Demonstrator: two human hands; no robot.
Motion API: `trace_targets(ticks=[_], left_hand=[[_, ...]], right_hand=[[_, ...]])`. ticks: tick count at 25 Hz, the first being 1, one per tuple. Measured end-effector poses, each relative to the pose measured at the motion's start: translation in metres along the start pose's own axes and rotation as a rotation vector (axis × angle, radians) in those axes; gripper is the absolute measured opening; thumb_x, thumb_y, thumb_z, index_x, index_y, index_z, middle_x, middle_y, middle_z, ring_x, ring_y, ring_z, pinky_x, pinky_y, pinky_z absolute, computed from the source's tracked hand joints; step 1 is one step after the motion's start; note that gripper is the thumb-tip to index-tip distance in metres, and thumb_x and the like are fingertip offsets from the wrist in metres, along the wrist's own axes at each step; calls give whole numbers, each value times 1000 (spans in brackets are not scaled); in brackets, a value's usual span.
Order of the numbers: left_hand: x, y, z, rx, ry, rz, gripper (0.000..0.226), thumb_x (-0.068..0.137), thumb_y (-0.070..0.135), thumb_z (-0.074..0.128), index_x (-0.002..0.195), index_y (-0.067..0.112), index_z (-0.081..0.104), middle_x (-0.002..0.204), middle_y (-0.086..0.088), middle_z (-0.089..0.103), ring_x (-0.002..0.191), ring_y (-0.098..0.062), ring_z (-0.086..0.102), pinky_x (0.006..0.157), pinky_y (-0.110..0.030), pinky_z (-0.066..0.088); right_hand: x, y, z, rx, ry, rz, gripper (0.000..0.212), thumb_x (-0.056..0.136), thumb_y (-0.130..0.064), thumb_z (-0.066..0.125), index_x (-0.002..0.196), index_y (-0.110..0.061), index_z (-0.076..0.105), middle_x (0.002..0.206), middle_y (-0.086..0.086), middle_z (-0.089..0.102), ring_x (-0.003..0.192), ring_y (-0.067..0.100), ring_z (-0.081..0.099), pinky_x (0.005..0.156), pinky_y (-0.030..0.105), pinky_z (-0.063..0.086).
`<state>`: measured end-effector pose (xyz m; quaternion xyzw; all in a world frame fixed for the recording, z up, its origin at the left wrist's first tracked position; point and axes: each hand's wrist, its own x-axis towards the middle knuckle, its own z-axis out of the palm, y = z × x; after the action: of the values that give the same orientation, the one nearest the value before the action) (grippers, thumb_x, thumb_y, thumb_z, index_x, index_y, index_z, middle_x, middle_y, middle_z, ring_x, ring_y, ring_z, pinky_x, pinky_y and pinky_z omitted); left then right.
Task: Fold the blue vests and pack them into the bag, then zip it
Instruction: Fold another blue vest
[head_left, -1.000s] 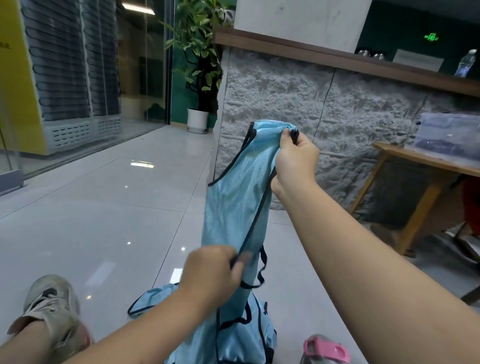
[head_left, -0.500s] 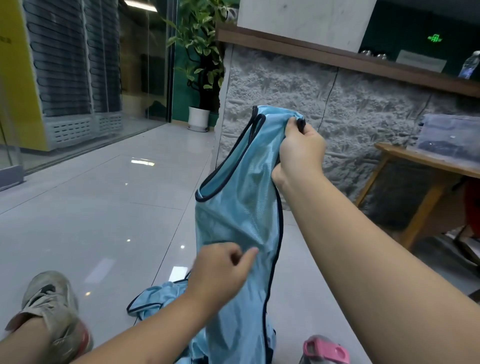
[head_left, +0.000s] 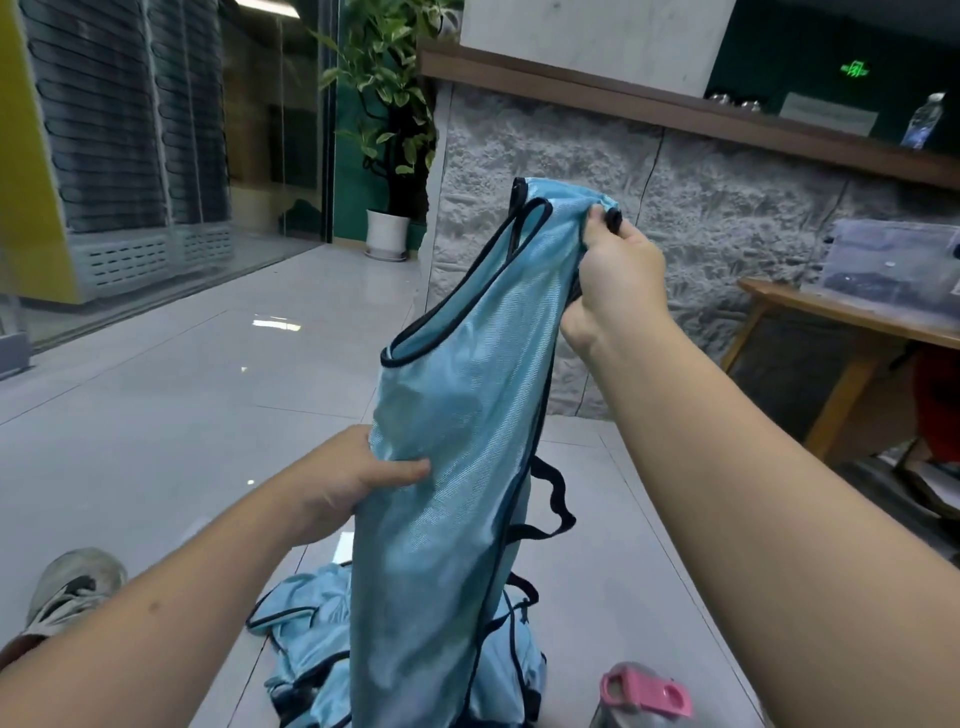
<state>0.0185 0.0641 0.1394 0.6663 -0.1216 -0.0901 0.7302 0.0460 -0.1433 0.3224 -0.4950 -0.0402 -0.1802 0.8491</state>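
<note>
You are early in the job. Your right hand (head_left: 615, 275) pinches the bunched shoulder straps of one vest (head_left: 447, 467), holding it up in front of you so it hangs long. Your left hand (head_left: 353, 480) grips the vest's left edge about halfway down, thumb lying across the front of the cloth. No fold is made in it yet, as far as this view shows. A pile (head_left: 311, 629) of more blue vests lies crumpled on the floor (head_left: 156, 415) below, between your arms, unfolded. No bag is in view, so packing and zipping are all still ahead.

Room: open tiled floor stretches to your left and forward, good for laying the vest flat. Ahead and right a stone wall (head_left: 545, 171) stands close behind the vest. Further right a wooden surface (head_left: 852, 312) juts out on angled legs; mind its corner if you swing the right arm wide. A bottle (head_left: 641, 693) with a pink cap stands just right of the pile, easy to knock. Your shoe (head_left: 72, 587) sits at the lower left.
</note>
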Motion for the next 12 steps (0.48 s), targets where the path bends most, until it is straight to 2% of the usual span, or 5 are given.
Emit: trace_targets(ticks=[3,5,7,9,12], left_hand=[[-11,23,-7,-75,-27,-26,78,40,29,105,108,3,78,115,-24,75,100,-37,75,83,-44,63],[-18,43,-7,27,8,-68,52,62,15,97,107,2,77,111,-26,75,95,-41,76,83,-53,63],[-24,55,-7,117,-17,-145,31,79,7,85,108,4,77,111,-25,75,96,-41,76,82,-51,63],[-32,60,-4,73,-95,-210,32,78,6,82,110,5,78,117,-25,74,100,-40,75,81,-46,64],[-37,61,0,-46,-127,-232,34,76,15,74,108,7,80,116,-25,74,94,-37,76,80,-45,64]], right_hand=[[8,0,-11,-63,43,-41,25,108,-19,55,94,-8,72,100,12,76,88,28,71,87,54,62],[13,3,-21,-155,99,-29,27,107,-24,55,90,-10,71,94,9,70,85,26,65,89,54,59],[14,10,-30,-231,127,7,29,107,-27,55,86,-15,70,93,7,68,84,24,64,85,51,61],[17,18,-36,-247,136,38,28,107,-29,56,88,-15,70,93,6,69,84,24,66,84,47,63],[24,32,-41,-254,138,120,26,107,-29,56,93,-11,69,104,11,73,92,28,72,86,55,62]])
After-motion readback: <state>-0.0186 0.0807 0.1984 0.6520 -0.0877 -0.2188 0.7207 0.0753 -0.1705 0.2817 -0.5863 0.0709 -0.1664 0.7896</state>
